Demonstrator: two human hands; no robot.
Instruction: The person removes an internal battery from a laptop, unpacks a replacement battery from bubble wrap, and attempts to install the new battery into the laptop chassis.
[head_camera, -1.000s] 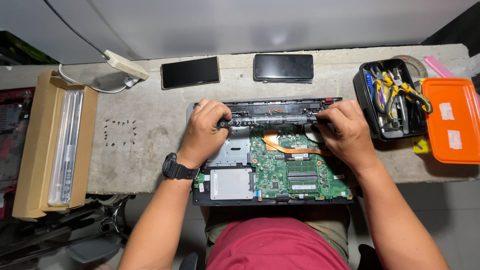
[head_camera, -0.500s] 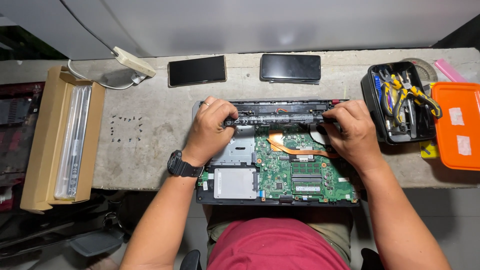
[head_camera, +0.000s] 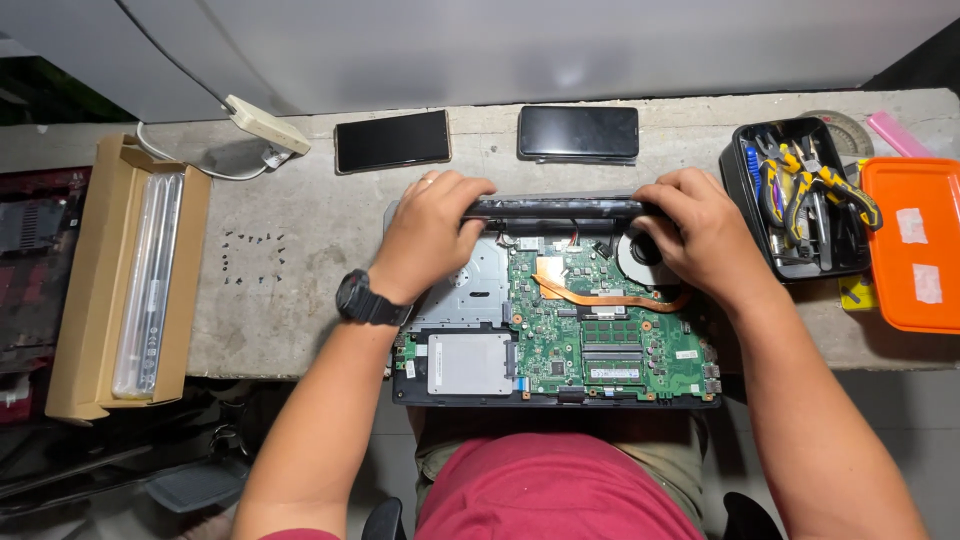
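Green board: the circuit board (head_camera: 600, 335) lies bare inside the opened laptop (head_camera: 555, 395), which sits at the near edge of the concrete bench (head_camera: 300, 260), just ahead of the person's lap.
Battery: a long black battery bar (head_camera: 555, 208) runs across the far edge of the laptop, above the board.
Left hand: the left hand (head_camera: 430, 235) is at the bar's left end, fingers curled over and closed on it; a black watch (head_camera: 365, 298) is on that wrist.
Right hand: the right hand (head_camera: 700, 235) is at the bar's right end, fingers bent down and closed on it, partly covering the round fan (head_camera: 640, 250).
Inside the laptop: a copper heat pipe (head_camera: 600, 295) crosses the board below the bar; a silver drive (head_camera: 470, 362) sits in the near left corner.
Beyond the laptop: two dark phones (head_camera: 392, 140) (head_camera: 578, 130) lie flat, screens up.
Left of the laptop: small black screws (head_camera: 250, 258) are scattered on the bench; further left, an open cardboard box (head_camera: 95, 280) holds a long wrapped part; a white power adapter (head_camera: 265, 125) is at the far left.
Right of the laptop: a black tool tray (head_camera: 740, 195) with pliers, then an orange lid (head_camera: 915, 245) beside it.
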